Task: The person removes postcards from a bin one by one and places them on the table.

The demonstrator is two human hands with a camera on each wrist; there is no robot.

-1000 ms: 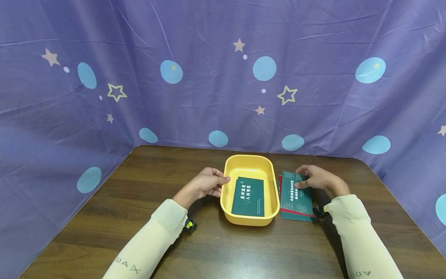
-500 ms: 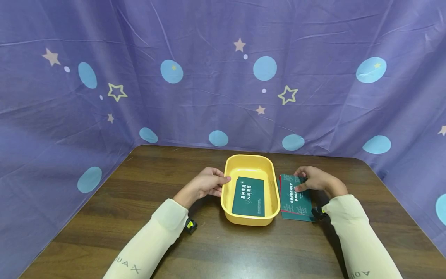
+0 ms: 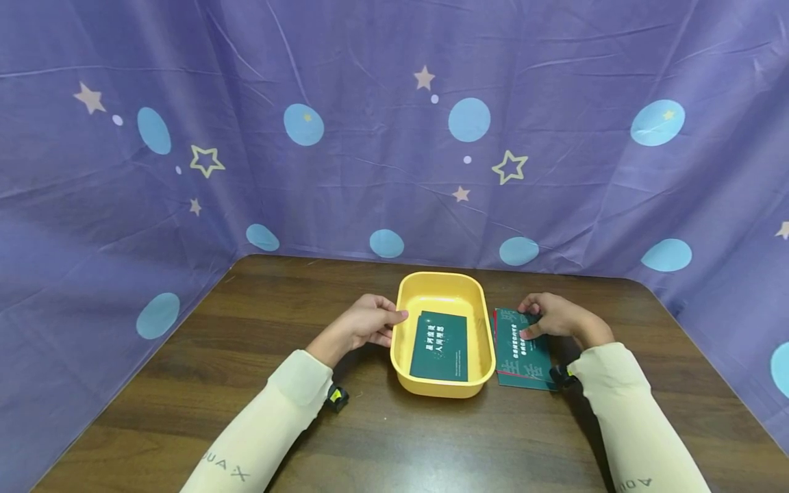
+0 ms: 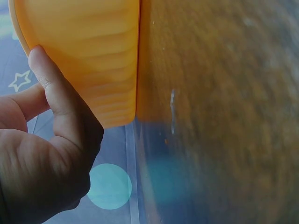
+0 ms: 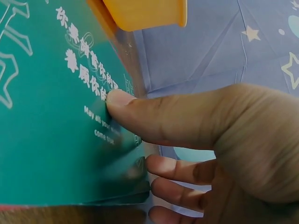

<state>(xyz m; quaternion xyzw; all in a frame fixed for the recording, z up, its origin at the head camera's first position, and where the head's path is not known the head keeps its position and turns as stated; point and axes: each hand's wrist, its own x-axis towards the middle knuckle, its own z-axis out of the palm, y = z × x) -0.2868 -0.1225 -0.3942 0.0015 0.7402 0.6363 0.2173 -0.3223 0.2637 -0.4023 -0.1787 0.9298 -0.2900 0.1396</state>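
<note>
Head view: the nearer right hand point(image 3: 561, 318) pinches green cards point(image 3: 516, 357) at its 8 o'clock, long axis 12-to-6, beside the yellow tray point(image 3: 441, 390) whose 9 o'clock rim the left hand point(image 3: 362, 322) pinches.

Green cards point(image 3: 516, 352) (overlapping) lie beside the yellow tray point(image 3: 442, 289).

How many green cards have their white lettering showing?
2: one card inside the yellow tray, the other card right of it, partly under the right hand. Others beneath may be hidden.
</note>
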